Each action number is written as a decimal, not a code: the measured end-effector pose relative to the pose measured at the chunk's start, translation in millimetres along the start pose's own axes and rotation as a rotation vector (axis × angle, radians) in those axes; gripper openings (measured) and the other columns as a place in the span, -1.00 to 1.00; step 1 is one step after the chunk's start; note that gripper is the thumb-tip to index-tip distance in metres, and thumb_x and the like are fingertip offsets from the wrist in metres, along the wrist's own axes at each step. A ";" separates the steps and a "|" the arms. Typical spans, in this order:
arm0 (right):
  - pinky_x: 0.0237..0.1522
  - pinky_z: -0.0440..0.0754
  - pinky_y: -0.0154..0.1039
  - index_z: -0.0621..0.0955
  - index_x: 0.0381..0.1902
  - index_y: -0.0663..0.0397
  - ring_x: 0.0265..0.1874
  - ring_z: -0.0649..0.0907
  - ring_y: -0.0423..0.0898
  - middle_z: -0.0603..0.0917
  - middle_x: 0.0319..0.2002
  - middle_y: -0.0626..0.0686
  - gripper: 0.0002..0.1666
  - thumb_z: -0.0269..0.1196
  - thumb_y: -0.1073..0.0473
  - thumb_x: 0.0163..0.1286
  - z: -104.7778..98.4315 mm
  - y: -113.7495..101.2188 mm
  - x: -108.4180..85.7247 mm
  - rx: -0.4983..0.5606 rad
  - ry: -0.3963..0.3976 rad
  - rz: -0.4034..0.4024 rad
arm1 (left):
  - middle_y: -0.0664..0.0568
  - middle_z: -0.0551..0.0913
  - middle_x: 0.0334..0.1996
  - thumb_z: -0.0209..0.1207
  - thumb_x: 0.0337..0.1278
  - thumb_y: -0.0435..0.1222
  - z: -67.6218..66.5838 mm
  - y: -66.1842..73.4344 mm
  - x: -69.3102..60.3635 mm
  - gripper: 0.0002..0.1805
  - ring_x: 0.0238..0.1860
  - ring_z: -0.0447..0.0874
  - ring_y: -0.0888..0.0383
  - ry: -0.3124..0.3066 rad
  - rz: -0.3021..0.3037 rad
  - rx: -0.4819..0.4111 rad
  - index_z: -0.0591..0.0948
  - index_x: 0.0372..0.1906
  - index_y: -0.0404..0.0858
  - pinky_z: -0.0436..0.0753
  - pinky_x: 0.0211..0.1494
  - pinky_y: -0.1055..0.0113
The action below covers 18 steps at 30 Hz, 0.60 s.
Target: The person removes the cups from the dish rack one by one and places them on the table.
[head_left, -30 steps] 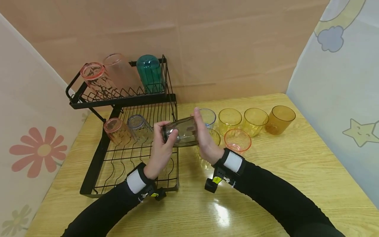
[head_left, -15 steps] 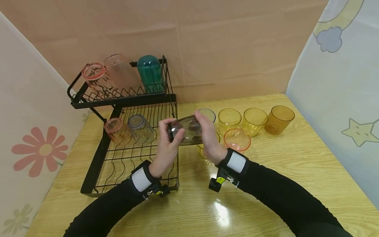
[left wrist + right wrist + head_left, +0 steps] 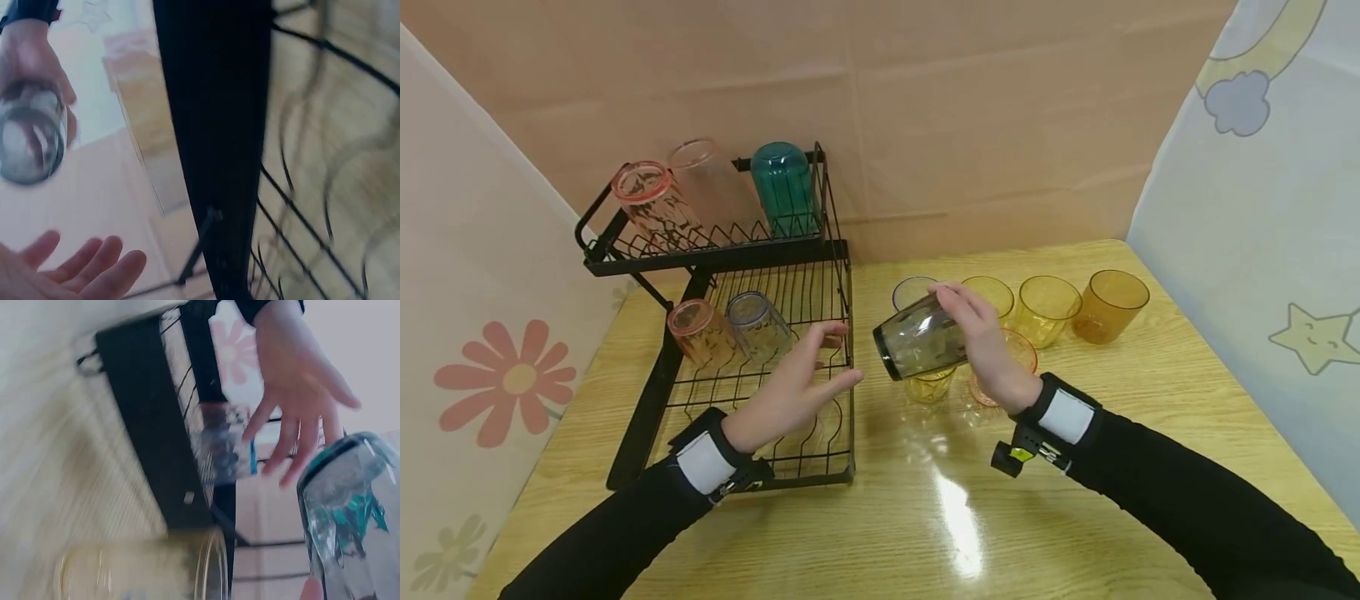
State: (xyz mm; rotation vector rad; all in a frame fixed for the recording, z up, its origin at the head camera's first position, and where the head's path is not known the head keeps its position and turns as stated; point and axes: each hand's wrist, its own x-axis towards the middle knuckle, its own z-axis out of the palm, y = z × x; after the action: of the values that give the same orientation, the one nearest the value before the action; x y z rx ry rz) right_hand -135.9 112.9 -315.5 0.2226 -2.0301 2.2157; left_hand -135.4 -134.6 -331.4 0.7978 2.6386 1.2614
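In the head view my right hand (image 3: pixel 992 350) grips a smoky grey glass (image 3: pixel 921 336) near its right end; the glass lies tilted in the air, its dark thick end toward the left. My left hand (image 3: pixel 793 392) is apart from the glass, fingers spread over the right part of the rack's lower tier. In the left wrist view the grey glass (image 3: pixel 28 140) is held above the left fingers (image 3: pixel 103 265). The right wrist view shows the glass (image 3: pixel 353 512) close up and the left hand (image 3: pixel 300 394) with nothing in it.
The black rack (image 3: pixel 715 260) holds two pinkish glasses and a teal glass (image 3: pixel 782 187) above, an orange-pink glass (image 3: pixel 703 333) and a blue-rimmed glass (image 3: pixel 756 325) below. Behind the right hand stand several yellow glasses (image 3: pixel 1045 312), an amber one (image 3: pixel 1108 308), a red-rimmed one and a blue-rimmed one.
My left hand has let go of the grey glass and moved left, its fingers spread. My right hand has carried the glass to the right.
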 end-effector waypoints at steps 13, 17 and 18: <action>-0.09 0.42 -0.27 0.49 0.14 0.36 -0.13 0.51 -0.17 0.55 -0.02 0.12 -0.63 0.01 0.23 0.50 -69.5 -14.1 -2.9 -0.427 -0.143 -0.156 | -0.16 0.42 0.23 0.20 0.17 0.17 -28.1 -17.6 -8.5 -0.25 0.09 0.51 -0.09 0.003 0.196 0.636 0.38 0.34 -0.16 0.62 -0.44 0.18; -0.11 0.41 -0.21 0.48 0.20 0.20 -0.06 0.48 -0.13 0.55 0.02 0.12 -0.61 0.05 0.14 0.51 -89.5 -24.5 -5.0 -0.630 -0.168 -0.164 | -0.22 0.44 0.21 0.23 0.10 0.20 -36.6 -19.3 -8.2 -0.19 0.13 0.50 -0.19 0.070 0.227 0.761 0.41 0.33 -0.19 0.59 -0.06 -0.10; -0.13 0.41 -0.21 0.48 0.20 0.18 -0.05 0.48 -0.10 0.55 0.02 0.12 -0.61 0.07 0.13 0.51 -93.7 -27.3 -5.0 -0.670 -0.171 -0.168 | -0.23 0.45 0.20 0.25 0.08 0.21 -39.1 -19.2 -8.2 -0.18 0.13 0.49 -0.20 0.089 0.226 0.785 0.42 0.33 -0.20 0.56 -0.01 -0.13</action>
State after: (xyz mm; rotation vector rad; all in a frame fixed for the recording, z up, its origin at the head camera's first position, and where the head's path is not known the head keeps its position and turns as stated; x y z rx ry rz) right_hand -127.8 208.7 -297.8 0.4901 -2.5904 1.3570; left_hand -148.6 -175.7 -321.4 1.1669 3.1942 0.2286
